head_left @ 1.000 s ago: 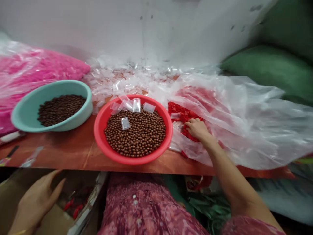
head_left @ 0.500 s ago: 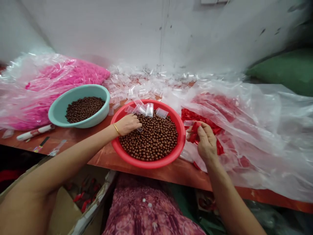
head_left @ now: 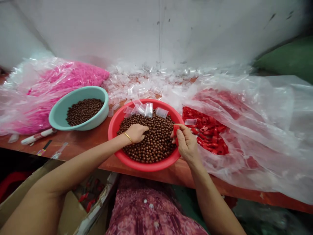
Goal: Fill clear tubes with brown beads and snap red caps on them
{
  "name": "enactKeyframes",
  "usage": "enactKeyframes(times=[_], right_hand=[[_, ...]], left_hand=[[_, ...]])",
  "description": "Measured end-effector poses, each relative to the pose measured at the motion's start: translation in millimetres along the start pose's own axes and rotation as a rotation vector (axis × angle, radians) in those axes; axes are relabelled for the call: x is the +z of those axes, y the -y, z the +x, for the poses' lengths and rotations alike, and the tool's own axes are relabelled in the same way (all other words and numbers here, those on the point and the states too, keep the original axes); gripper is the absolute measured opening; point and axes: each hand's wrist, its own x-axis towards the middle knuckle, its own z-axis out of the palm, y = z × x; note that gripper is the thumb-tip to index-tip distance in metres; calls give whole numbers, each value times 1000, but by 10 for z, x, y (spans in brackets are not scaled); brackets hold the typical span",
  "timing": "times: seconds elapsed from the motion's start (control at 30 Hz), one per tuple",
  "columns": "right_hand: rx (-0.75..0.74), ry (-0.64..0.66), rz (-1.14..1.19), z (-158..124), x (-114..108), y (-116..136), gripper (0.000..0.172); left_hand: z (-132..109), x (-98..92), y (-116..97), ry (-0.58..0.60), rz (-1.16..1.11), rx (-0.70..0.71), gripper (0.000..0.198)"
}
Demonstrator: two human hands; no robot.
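A red basin (head_left: 146,167) holds a heap of brown balls (head_left: 151,147), with several clear plastic sleeves (head_left: 149,110) lying at its far side. My left hand (head_left: 137,133) is closed, its fingertips down among the balls; whatever it grips is hidden. Over the basin's right rim, my right hand (head_left: 187,142) pinches a small red plastic piece (head_left: 176,129) between thumb and fingers. Just beyond that hand, many similar red pieces (head_left: 212,137) spill from a clear bag (head_left: 259,130), and one clear sleeve (head_left: 190,121) lies against them.
To the left stands a pale blue basin (head_left: 55,120) of brown balls, beside a bag of pink pieces (head_left: 80,73). Clear sleeves (head_left: 139,85) are strewn along the wall. A white marker (head_left: 38,135) lies near the table edge, above an open cardboard box (head_left: 65,212).
My left hand has moved right and nearer to me within the red basin. My right hand has come left from the red pile to the basin's rim, holding the red piece.
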Motion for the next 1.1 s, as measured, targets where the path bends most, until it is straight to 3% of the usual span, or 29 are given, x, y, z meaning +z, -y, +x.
enactKeyframes(times=[0.2,0.37,0.5,0.67,0.77,1.0,1.1], right_hand=[[-10,-4,-43,-3,3,-26,23],[2,8,10,15,9,-44,23],[34,62,44,32,23,-23,25],[62,149,129,62,139,153,28],[40,251,101,111,264,276,31],[-309,449,-211,212,505,374,31],[-403,479,-324,213,568,325,34]], left_hand=[[-33,56,139,-124,-966,-40,23],[-294,-61,89,-183,-1353,-82,40],[-515,-44,0,-240,-1354,-54,38],[-672,-12,-24,-354,-1069,26,28],[-701,7,-22,-395,-1019,38,29],[-713,167,-27,-408,-987,41,24],[-728,167,-30,-354,-969,-2,21]])
